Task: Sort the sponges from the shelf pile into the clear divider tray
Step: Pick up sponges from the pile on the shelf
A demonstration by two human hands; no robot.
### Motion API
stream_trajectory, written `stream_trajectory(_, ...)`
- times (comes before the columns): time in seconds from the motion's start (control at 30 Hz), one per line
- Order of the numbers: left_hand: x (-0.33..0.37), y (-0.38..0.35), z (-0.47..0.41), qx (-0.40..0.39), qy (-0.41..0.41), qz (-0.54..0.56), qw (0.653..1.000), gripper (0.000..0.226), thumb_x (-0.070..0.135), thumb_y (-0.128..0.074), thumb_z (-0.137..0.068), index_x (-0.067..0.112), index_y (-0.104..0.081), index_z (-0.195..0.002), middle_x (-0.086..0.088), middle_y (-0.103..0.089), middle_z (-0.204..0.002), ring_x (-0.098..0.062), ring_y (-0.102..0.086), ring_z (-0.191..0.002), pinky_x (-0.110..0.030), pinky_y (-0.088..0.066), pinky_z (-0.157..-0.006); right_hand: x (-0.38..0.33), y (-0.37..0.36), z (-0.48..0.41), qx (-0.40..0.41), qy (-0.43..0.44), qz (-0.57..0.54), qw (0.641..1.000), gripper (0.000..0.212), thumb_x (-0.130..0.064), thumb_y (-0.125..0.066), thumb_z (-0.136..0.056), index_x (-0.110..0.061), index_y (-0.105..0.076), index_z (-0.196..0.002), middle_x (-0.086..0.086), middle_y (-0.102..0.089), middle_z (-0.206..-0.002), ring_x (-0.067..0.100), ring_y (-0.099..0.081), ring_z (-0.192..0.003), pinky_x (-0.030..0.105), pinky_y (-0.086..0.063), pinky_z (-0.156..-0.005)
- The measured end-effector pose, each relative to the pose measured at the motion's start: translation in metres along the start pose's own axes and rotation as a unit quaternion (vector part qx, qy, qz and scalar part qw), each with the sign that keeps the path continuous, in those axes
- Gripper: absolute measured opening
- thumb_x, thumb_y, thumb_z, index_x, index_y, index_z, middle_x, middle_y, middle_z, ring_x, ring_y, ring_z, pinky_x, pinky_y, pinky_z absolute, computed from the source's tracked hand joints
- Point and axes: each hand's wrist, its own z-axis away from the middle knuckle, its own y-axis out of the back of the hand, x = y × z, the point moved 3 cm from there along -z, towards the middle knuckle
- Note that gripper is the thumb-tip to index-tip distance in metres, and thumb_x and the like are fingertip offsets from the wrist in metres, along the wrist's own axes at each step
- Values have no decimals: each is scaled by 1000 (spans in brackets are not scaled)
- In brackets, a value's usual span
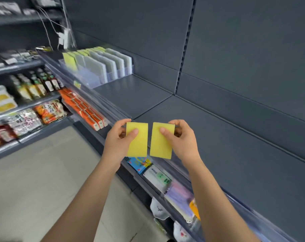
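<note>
Two flat, rectangular yellow foam sponges are held side by side above the front edge of a dark grey metal shelf (136, 96). The left-hand sponge (137, 145) is pinched by the left hand (115, 143), with the thumb pressed on its face and the fingers curled behind its left edge. The right-hand sponge (160, 145) is gripped in the mirrored way by the right hand (185, 141). The two sponges are separated by a narrow gap between their inner edges, and the right one is slightly tilted. The clear plastic divider tray (96, 81) is set well apart from the hands, at the far left end of the same shelf. Its slots are filled with sponges stood on edge: yellow ones (69, 62) at the left and pale grey ones (96, 67) beside them. On the shelf below, a row of orange boxes (86, 109) is seen.
</note>
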Motion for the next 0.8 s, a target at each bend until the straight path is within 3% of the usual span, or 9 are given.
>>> stream_trajectory(0.27, -8, 79, -61, 79, 2, 0, 997, 29, 16, -66, -87, 22, -59, -115, 2, -66, -97, -11, -61, -84, -30, -50, -74, -14, -101, -57, -63, 5, -4, 998, 26, -31, -75, -79, -22, -58, -96, -3, -63, -82, 9, -55, -71, 22, -46, -63)
stream_trajectory(0.43, -10, 122, -115, 115, 3, -10, 993, 26, 19, -66, -87, 27, -58, -111, 0, -65, -100, -15, -61, -88, -31, -50, -77, -23, -166, -108, -97, 17, -9, 995, 27, -31, -75, -80, -22, -57, -98, -3, -65, -84, 9, -56, -72, 22, -47, -64)
stream_trajectory(0.8, -2, 199, -231, 153, 1, 6, 988, 20, 20, -65, -88, 36, -57, -95, 5, -65, -95, -9, -61, -83, -23, -47, -67, -53, -288, -215, -141, 40, -1, 989, 27, -30, -75, -80, -26, -55, -97, -4, -63, -85, 9, -56, -73, 24, -48, -66)
